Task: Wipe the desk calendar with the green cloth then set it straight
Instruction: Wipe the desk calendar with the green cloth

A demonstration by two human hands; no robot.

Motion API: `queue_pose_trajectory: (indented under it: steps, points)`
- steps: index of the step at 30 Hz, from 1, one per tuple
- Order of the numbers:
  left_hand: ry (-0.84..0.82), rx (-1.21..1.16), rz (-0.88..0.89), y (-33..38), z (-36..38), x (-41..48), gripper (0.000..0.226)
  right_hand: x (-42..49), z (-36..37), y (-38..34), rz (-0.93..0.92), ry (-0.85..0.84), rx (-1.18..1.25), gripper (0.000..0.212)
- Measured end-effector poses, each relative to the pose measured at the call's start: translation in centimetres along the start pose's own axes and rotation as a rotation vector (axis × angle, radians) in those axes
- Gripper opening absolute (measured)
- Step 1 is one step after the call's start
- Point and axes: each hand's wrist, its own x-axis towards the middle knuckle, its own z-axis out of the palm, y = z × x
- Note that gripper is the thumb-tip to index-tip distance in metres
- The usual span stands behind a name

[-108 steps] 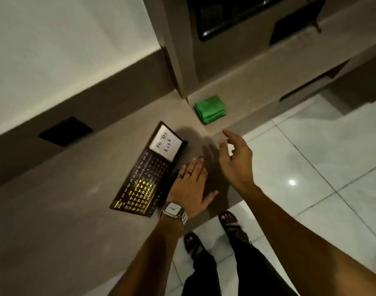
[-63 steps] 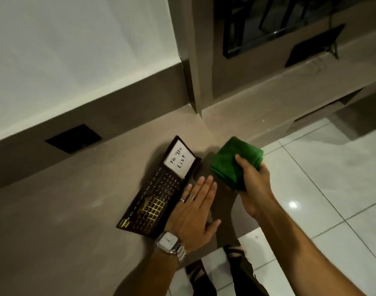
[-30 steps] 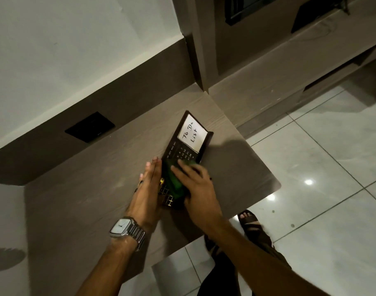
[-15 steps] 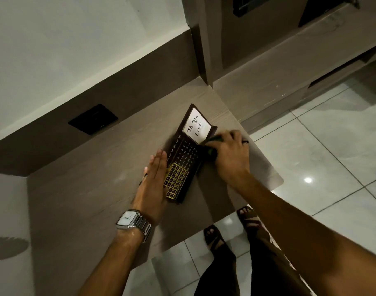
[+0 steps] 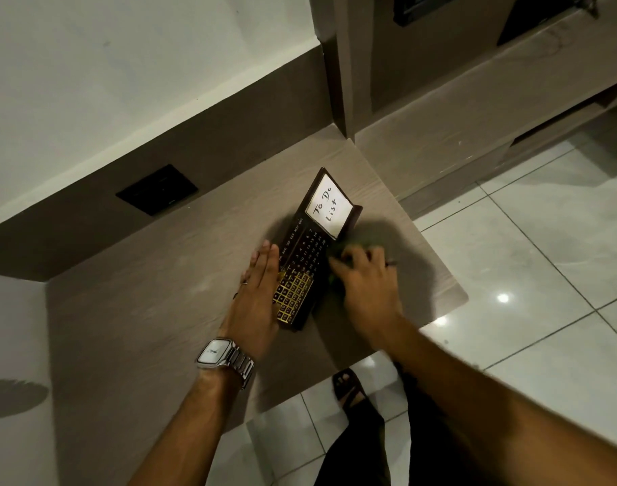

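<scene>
Left hand (image 5: 256, 303) lies flat, fingers straight and together, its edge braced against the left side of the dark desk calendar (image 5: 305, 271), which lies slanted on the wooden desk (image 5: 142, 310) near its right end. Right hand (image 5: 368, 285), blurred, curls down over the green cloth (image 5: 338, 252), pressing it against the calendar's right edge, cloth mostly hidden underneath.
</scene>
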Motion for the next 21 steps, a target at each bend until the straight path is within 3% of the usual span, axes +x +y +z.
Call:
queue_pose_trajectory:
  steps: [3, 5, 9, 12, 15, 18, 21]
  points:
    - [-0.018, 0.010, -0.014, 0.0, -0.1, 0.2, 0.103, -5.7, 2.1, -3.1, -0.173, -0.267, 0.100, 0.072]
    - [-0.030, 0.001, -0.027, 0.1, -0.2, 0.3, 0.103, -6.9, 1.8, -3.0, -0.254, -0.336, 0.201, 0.064]
    - [-0.019, -0.020, -0.040, 0.5, -0.5, 0.1, 0.103, -4.6, -1.4, -0.6, 0.035, -0.186, 0.976, 0.057]
    - [-0.017, -0.022, -0.025, 0.6, -0.6, -0.1, 0.103, -1.6, -4.2, 1.5, 0.206, -0.273, 1.343, 0.060]
    - [-0.025, -0.032, -0.029, 0.6, -0.7, 0.0, 0.102, 0.7, -5.3, 2.8, 0.165, -0.248, 1.033, 0.072]
    - [-0.031, -0.040, -0.030, 0.5, -0.7, 0.0, 0.101, 2.1, -5.7, 2.8, 0.108, -0.074, 0.866, 0.044]
    - [-0.038, -0.045, -0.040, 0.5, -0.8, -0.1, 0.099, 3.1, -6.3, 3.1, 0.059, -0.124, 0.787, 0.031]
